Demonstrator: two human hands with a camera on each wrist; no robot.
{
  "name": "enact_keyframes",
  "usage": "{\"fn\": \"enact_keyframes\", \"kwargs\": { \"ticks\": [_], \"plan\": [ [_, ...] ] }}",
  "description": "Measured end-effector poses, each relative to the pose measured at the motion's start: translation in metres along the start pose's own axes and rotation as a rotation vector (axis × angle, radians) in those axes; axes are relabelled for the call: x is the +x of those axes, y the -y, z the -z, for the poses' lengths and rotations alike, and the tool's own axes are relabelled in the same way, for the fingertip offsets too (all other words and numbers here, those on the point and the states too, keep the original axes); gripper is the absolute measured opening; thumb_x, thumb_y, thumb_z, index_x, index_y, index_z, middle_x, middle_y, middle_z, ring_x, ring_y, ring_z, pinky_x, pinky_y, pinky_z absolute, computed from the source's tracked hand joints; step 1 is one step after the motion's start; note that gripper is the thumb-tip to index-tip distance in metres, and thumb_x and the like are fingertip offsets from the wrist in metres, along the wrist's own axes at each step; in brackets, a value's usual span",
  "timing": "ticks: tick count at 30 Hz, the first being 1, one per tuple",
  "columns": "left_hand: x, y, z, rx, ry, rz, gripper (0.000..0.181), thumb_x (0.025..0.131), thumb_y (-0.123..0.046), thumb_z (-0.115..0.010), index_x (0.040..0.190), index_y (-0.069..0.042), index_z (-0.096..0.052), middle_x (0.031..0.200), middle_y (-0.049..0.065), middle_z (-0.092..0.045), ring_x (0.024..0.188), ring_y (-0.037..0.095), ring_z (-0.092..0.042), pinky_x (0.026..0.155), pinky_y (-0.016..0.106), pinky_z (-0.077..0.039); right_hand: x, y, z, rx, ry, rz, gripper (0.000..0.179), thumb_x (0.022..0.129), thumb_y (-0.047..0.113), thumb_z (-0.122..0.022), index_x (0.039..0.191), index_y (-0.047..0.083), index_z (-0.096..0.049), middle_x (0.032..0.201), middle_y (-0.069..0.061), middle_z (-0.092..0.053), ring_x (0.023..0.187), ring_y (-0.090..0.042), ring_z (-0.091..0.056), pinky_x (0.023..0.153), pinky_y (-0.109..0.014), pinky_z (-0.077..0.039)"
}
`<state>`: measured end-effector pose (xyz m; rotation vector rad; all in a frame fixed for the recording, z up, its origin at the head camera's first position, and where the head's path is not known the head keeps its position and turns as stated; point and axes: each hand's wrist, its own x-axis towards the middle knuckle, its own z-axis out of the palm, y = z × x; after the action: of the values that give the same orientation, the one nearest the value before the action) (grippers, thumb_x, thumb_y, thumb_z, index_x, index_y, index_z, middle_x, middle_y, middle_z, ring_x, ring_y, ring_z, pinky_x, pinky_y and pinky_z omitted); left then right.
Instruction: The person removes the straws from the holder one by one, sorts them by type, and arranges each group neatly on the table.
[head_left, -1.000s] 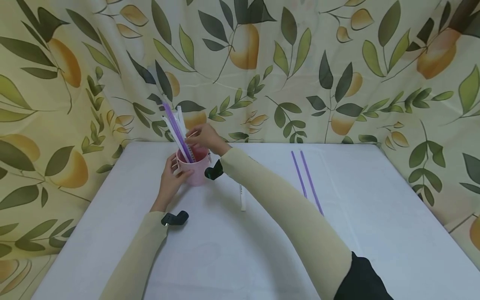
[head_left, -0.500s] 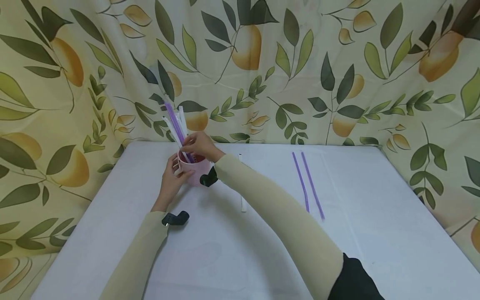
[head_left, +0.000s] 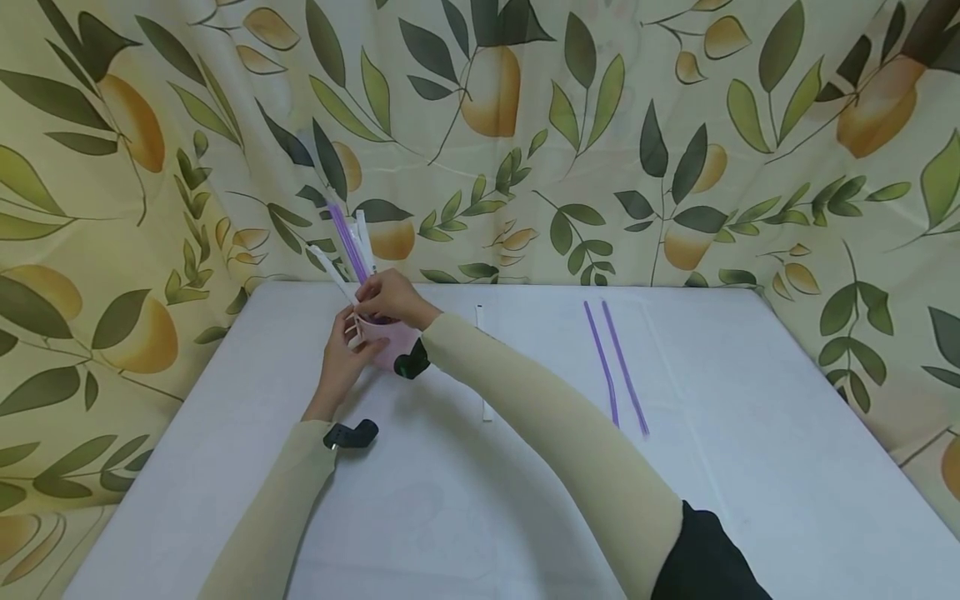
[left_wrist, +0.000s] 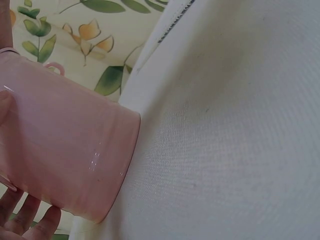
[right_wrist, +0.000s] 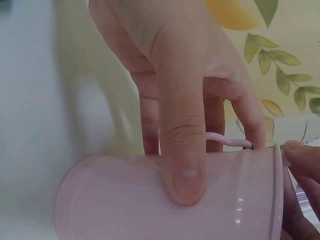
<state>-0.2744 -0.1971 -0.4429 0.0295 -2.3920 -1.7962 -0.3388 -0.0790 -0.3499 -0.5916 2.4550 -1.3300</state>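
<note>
A pink pail [head_left: 390, 354] with small looped handles stands at the table's left, and my left hand [head_left: 347, 354] grips it, thumb on the near side, fingers round the far side. In the right wrist view the left thumb [right_wrist: 185, 165] presses on the pail's wall. Purple straws [head_left: 348, 242] and white straws [head_left: 364, 242] rise from the pail. At the rim my right hand [head_left: 393, 298] pinches a white straw [head_left: 327, 268] that leans left. The straw's lower end is hidden behind the hands. Right-hand fingertips [right_wrist: 300, 155] show beside the rim in the right wrist view.
Two purple straws [head_left: 624, 367] lie on the white-covered table [head_left: 525, 517], right of the middle. A white printed straw [head_left: 487, 411] lies partly under my right forearm, its print showing in the left wrist view. A leaf-and-fruit patterned curtain [head_left: 525, 192] hangs behind the table.
My right hand has moved down and slightly left to the pail's rim. A white straw now leans farther left, apart from the purple ones. My left hand and the pail have stayed put.
</note>
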Motion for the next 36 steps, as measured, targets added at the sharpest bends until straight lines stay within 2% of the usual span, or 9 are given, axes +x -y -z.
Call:
{"fn": "enact_keyframes", "kwargs": {
  "ticks": [5, 10, 14, 18, 21, 24, 28, 32, 36],
  "plan": [
    [0.000, -0.001, 0.000, -0.010, 0.002, 0.000, 0.080, 0.085, -0.021, -0.069, 0.148, -0.016, -0.020, 0.149, 0.015, -0.029, 0.138, 0.031, -0.032, 0.110, 0.046, -0.037, -0.002, 0.004, 0.002, 0.031, 0.002, -0.013, 0.020, 0.085, 0.012, -0.068, 0.103, 0.003, -0.067, 0.096, -0.010, -0.067, 0.067, -0.011, -0.056, 0.054, -0.018, -0.049],
    [-0.001, -0.001, 0.000, -0.021, -0.004, -0.012, 0.079, 0.085, -0.020, -0.069, 0.148, -0.015, -0.021, 0.148, 0.015, -0.031, 0.136, 0.031, -0.034, 0.110, 0.046, -0.038, -0.005, 0.009, 0.006, 0.123, 0.017, 0.001, 0.021, 0.088, 0.012, -0.065, 0.106, 0.002, -0.066, 0.106, -0.013, -0.066, 0.078, -0.014, -0.059, 0.073, -0.028, -0.058],
    [0.000, 0.001, -0.001, -0.021, -0.005, -0.022, 0.079, 0.085, -0.022, -0.069, 0.147, -0.016, -0.021, 0.148, 0.015, -0.031, 0.136, 0.031, -0.034, 0.110, 0.047, -0.038, -0.003, 0.011, 0.010, 0.185, 0.017, 0.019, 0.023, 0.089, 0.013, -0.064, 0.109, 0.003, -0.065, 0.114, -0.013, -0.065, 0.093, -0.016, -0.059, 0.085, -0.029, -0.057],
    [0.000, 0.002, -0.002, -0.015, 0.001, -0.021, 0.080, 0.085, -0.024, -0.069, 0.148, -0.018, -0.020, 0.151, 0.013, -0.029, 0.138, 0.031, -0.032, 0.111, 0.047, -0.036, 0.000, 0.014, 0.018, 0.219, -0.006, 0.019, 0.025, 0.089, 0.016, -0.063, 0.112, 0.006, -0.064, 0.117, -0.010, -0.064, 0.099, -0.016, -0.059, 0.086, -0.027, -0.056],
    [0.001, 0.002, -0.002, -0.010, 0.002, -0.022, 0.080, 0.086, -0.024, -0.068, 0.148, -0.018, -0.019, 0.151, 0.013, -0.030, 0.138, 0.032, -0.032, 0.111, 0.048, -0.036, -0.001, 0.018, 0.024, 0.243, -0.034, 0.033, 0.026, 0.090, 0.016, -0.063, 0.113, 0.005, -0.064, 0.118, -0.011, -0.063, 0.100, -0.017, -0.058, 0.089, -0.031, -0.055],
    [0.000, 0.002, -0.002, -0.010, -0.001, -0.030, 0.079, 0.085, -0.024, -0.069, 0.148, -0.018, -0.021, 0.149, 0.014, -0.033, 0.137, 0.032, -0.033, 0.111, 0.048, -0.037, -0.003, 0.025, 0.033, 0.298, -0.051, 0.082, 0.027, 0.091, 0.013, -0.061, 0.115, 0.000, -0.062, 0.118, -0.016, -0.063, 0.102, -0.023, -0.061, 0.091, -0.039, -0.055],
    [-0.001, 0.001, -0.002, -0.012, -0.007, -0.042, 0.078, 0.084, -0.023, -0.070, 0.147, -0.017, -0.023, 0.146, 0.015, -0.035, 0.136, 0.033, -0.035, 0.110, 0.048, -0.038, -0.003, 0.034, 0.045, 0.374, -0.066, 0.120, 0.027, 0.091, 0.011, -0.060, 0.114, -0.003, -0.061, 0.115, -0.019, -0.063, 0.099, -0.027, -0.064, 0.086, -0.039, -0.057],
    [-0.001, 0.001, -0.002, -0.019, -0.014, -0.047, 0.079, 0.084, -0.020, -0.071, 0.147, -0.017, -0.024, 0.145, 0.016, -0.036, 0.135, 0.033, -0.036, 0.109, 0.048, -0.038, -0.003, 0.042, 0.059, 0.394, -0.085, 0.100, 0.026, 0.090, 0.012, -0.061, 0.113, 0.000, -0.061, 0.115, -0.019, -0.064, 0.091, -0.022, -0.065, 0.084, -0.035, -0.058],
    [-0.002, 0.000, -0.002, -0.019, -0.016, -0.048, 0.079, 0.083, -0.020, -0.071, 0.147, -0.017, -0.024, 0.146, 0.015, -0.035, 0.135, 0.033, -0.036, 0.109, 0.047, -0.039, -0.005, 0.049, 0.073, 0.374, -0.092, 0.087, 0.026, 0.091, 0.014, -0.061, 0.113, 0.002, -0.062, 0.116, -0.017, -0.063, 0.099, -0.026, -0.065, 0.086, -0.035, -0.057]
  ]
}}
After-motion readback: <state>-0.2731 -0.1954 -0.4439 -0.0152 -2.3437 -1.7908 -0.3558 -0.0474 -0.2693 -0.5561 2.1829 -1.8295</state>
